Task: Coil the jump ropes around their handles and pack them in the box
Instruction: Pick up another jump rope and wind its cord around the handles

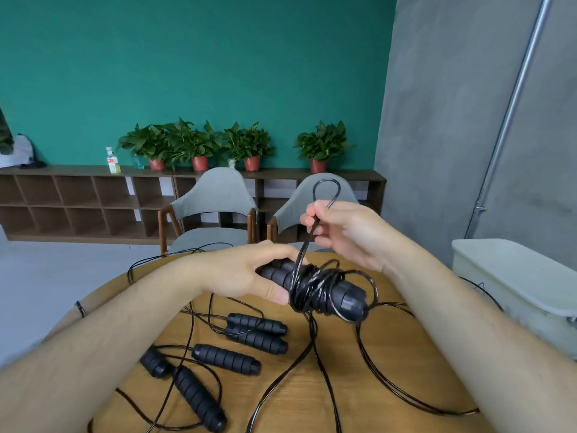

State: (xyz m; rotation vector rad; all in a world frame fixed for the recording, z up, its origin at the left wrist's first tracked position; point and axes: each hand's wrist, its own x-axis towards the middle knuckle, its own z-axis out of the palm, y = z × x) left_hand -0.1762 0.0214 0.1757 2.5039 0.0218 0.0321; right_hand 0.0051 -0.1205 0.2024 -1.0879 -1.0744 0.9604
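Observation:
My left hand (246,275) grips a pair of black ribbed jump-rope handles (346,296) held together above the round wooden table (359,395). Black cord (315,289) is wound several times around their middle. My right hand (342,231) pinches the doubled end of that cord above the handles, and a small loop (326,190) sticks up past my fingers. Several more black handles (226,359) lie on the table below, with loose cords (390,385) trailing across it.
A pale lidded box (512,282) stands at the right of the table. Two grey chairs (215,210) sit at the far side. Behind them a low wooden shelf (78,198) carries potted plants (199,145) against a green wall.

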